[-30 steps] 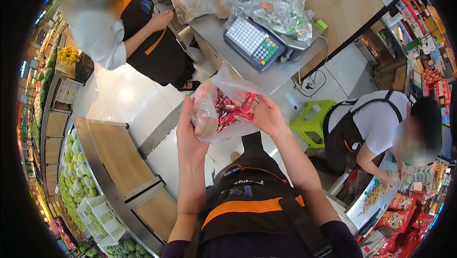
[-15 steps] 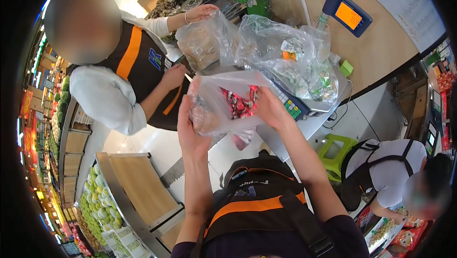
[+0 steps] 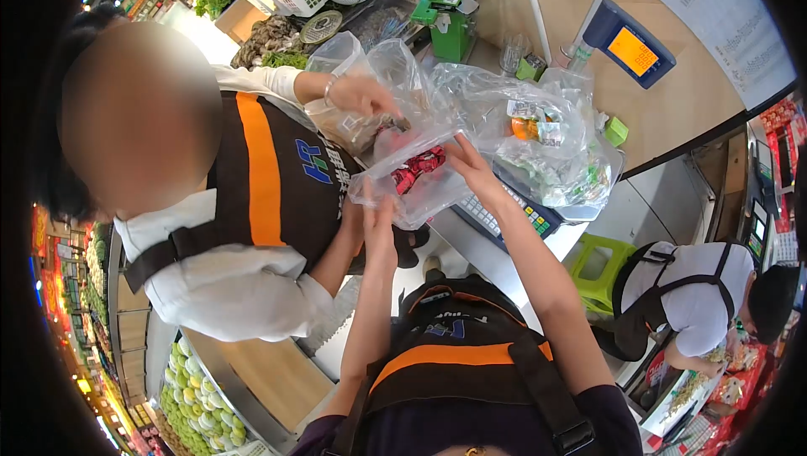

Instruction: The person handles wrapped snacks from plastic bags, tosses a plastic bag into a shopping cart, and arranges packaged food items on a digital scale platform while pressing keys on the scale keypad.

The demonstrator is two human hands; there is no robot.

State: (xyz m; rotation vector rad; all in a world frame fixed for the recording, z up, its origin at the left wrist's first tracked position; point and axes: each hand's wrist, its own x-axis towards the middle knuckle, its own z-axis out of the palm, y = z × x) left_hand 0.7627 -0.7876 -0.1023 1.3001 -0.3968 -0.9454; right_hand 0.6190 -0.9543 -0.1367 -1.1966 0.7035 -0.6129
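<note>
A clear plastic bag [image 3: 410, 212] with red shiny wrapped pieces [image 3: 418, 170] inside is held between my two hands. At its near left side, my left hand [image 3: 381, 219] is closed on the plastic. My right hand [image 3: 472, 168] grips the right edge near the bag's mouth. A co-worker's hand [image 3: 363, 96] reaches over the far side of the bag, fingers pointing down toward the opening. Just beyond, another clear bag [image 3: 343, 124] with brownish contents stands on the counter. A large clear bag [image 3: 580, 174] of packaged goods lies right of my right hand.
Below the large bag is a scale keypad [image 3: 487, 214]; its display [image 3: 632, 51] glows orange on a pole. A co-worker [image 3: 277, 179] stands close on the left. Another person [image 3: 689, 288] bends over goods at right, near a green stool [image 3: 595, 267]. A green device [image 3: 454, 23] stands behind.
The co-worker has leaned closer and moved a hand from the back bag to the bag I hold. My bag is now more tilted and flattened, and my left hand sits further right.
</note>
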